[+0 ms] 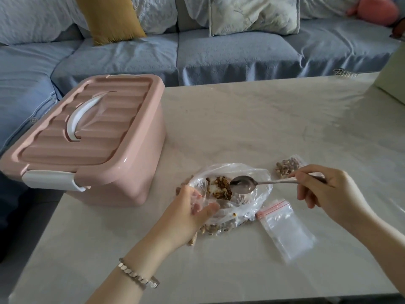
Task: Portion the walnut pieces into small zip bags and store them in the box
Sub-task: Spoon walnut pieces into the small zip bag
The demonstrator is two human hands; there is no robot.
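A large clear plastic bag [256, 194] of brown walnut pieces [221, 188] lies on the pale table [241, 119]. My left hand [192, 212] holds a small zip bag with a red seal open at the big bag's near left edge. My right hand [322, 185] grips the handle of a metal spoon [243, 184], whose empty bowl hovers over the walnuts. A filled small zip bag [287, 165] lies just beyond the right hand. An empty zip bag [287, 229] with a red strip lies flat to the right. The pink storage box [87, 137] stands at the left, lid shut.
A blue sofa [219, 53] with a yellow cushion [114, 18] and pale pillows runs behind the table. A pale green object [392, 73] sits at the table's far right corner. A few loose walnut bits lie under the left hand near the bag.
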